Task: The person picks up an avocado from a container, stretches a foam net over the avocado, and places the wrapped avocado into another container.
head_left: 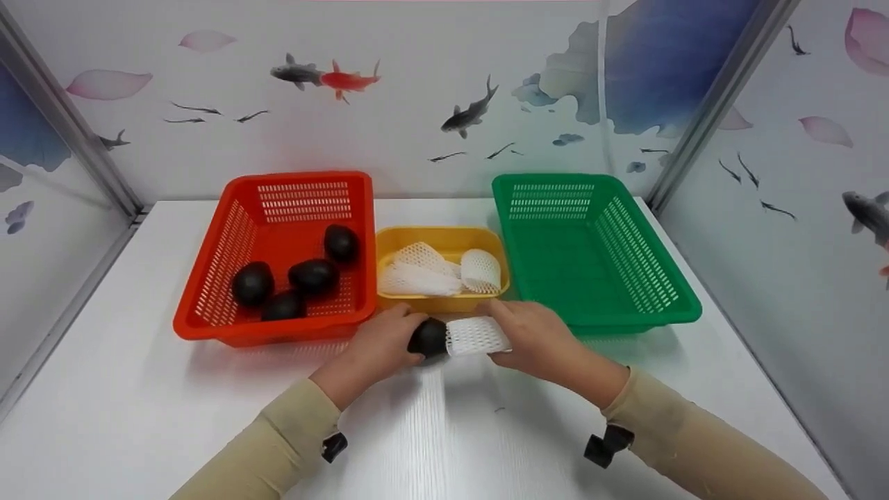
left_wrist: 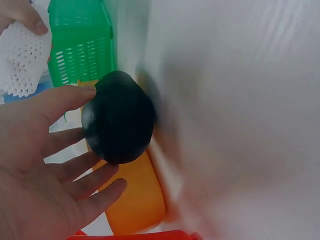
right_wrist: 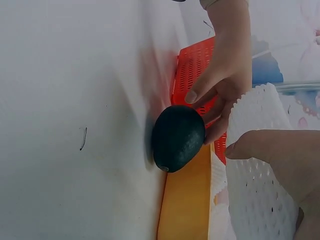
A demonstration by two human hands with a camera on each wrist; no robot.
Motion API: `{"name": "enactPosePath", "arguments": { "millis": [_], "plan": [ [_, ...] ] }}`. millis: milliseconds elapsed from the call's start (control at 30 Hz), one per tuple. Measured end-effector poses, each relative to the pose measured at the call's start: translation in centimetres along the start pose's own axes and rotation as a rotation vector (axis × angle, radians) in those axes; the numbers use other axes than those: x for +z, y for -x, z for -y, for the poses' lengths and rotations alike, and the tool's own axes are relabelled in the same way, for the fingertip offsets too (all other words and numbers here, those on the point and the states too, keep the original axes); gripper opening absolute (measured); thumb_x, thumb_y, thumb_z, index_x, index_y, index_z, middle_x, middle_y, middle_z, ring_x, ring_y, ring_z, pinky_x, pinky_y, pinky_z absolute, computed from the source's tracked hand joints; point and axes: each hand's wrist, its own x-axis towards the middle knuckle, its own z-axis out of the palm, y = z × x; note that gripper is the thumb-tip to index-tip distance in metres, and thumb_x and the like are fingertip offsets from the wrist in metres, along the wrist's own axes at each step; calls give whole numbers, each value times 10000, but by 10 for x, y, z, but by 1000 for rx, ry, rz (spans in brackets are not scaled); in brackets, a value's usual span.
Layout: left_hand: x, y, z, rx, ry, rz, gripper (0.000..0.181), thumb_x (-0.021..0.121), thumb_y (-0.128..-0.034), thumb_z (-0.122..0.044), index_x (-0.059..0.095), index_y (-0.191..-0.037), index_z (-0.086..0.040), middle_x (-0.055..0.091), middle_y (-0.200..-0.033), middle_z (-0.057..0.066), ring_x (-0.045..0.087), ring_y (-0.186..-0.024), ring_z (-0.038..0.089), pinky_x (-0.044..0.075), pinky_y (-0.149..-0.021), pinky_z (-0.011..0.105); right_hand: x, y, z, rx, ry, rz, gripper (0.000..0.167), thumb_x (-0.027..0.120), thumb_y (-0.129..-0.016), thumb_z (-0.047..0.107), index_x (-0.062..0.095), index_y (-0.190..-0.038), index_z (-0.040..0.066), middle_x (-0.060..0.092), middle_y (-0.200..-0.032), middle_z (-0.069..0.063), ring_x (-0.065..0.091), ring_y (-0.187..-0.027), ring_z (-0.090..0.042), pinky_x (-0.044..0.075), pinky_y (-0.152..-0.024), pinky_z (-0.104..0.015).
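My left hand (head_left: 378,342) (left_wrist: 45,160) holds a dark avocado (head_left: 428,338) (left_wrist: 118,117) (right_wrist: 178,137) between thumb and fingertips, just above the table. A white foam net sleeve (head_left: 478,336) (left_wrist: 24,57) (right_wrist: 260,200) is pinched in my right hand (head_left: 542,342) (right_wrist: 285,160). In the head view the sleeve's near end meets or overlaps the avocado's right side; both wrist views show them apart. Several more avocados (head_left: 314,276) lie in the red basket (head_left: 278,182). Other foam sleeves (head_left: 480,271) rest in the yellow tray (head_left: 441,235).
The green basket (head_left: 597,318) stands at the right, the red one at the left, with the yellow tray between them, just beyond my hands. White table surface (head_left: 430,444) lies in front. Printed wall panels (head_left: 417,146) enclose the back and sides.
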Motion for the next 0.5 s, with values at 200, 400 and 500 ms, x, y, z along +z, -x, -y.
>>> {"name": "enactPosePath", "arguments": {
  "millis": [200, 400, 500],
  "plan": [
    [6, -5, 0, -37, -2, -15, 536, 827, -790, -230, 618, -1273, -125, 482, -1127, 80, 505, -1028, 279, 449, -929, 464, -1, -2, 1, -5, -36, -9, 595, 867, -684, 146, 496, -1149, 126, 666, -994, -53, 606, -772, -250, 519, -679, -403],
    [10, -6, 2, -15, -7, -16, 466, 797, -821, -285, 579, -1225, -205, 553, -1097, 55, 537, -969, 246, 440, -871, 434, -4, -3, 2, 21, -50, 30, 602, 859, -699, 146, 501, -1184, 133, 648, -1038, -71, 595, -759, -270, 512, -661, -412],
    [13, -7, 3, 9, 16, -7, 449, 772, -846, -280, 558, -1235, -211, 599, -1092, 53, 559, -969, 235, 432, -888, 422, -5, -2, 1, 21, -49, 25, 613, 856, -701, 140, 516, -1212, 139, 642, -1079, -74, 603, -784, -277, 516, -678, -417]
  ]
}}
